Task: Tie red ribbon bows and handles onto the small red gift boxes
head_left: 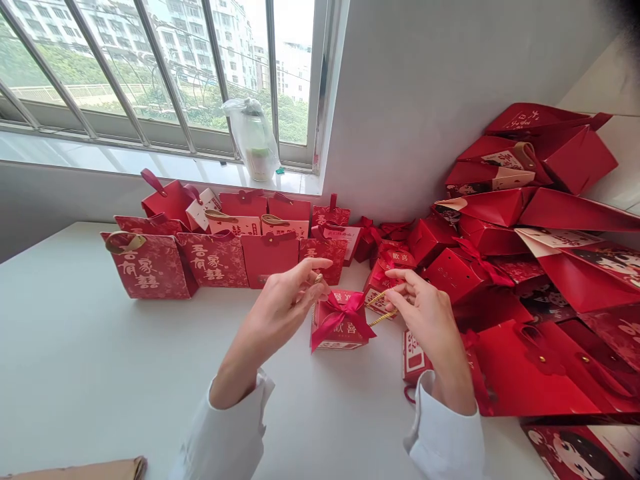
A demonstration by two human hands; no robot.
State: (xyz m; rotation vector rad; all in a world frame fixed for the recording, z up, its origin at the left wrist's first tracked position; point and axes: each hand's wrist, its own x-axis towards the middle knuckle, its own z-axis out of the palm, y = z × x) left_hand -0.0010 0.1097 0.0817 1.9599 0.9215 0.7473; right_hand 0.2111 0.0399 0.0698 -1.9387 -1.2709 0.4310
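A small red gift box point(343, 333) with white lettering sits upright on the white table between my hands. A magenta ribbon bow point(345, 313) is tied across its top. The thumb and fingers of my right hand point(425, 313) pinch a twisted gold cord handle point(383, 319), drawn out to the box's right. At the box's left, my left hand point(285, 307) has its thumb and fingers closed by the upper edge. A bit of gold shows at those fingertips, and a short length of cord hangs below them. Another small red box point(393, 267) stands just behind.
Several red gift bags point(213, 260) stand in rows along the wall at the left. Red boxes and bags point(530, 360) pile up at the right, close to my right arm. A bagged cup point(257, 150) stands on the windowsill. Brown cardboard point(80, 471) lies at the front left.
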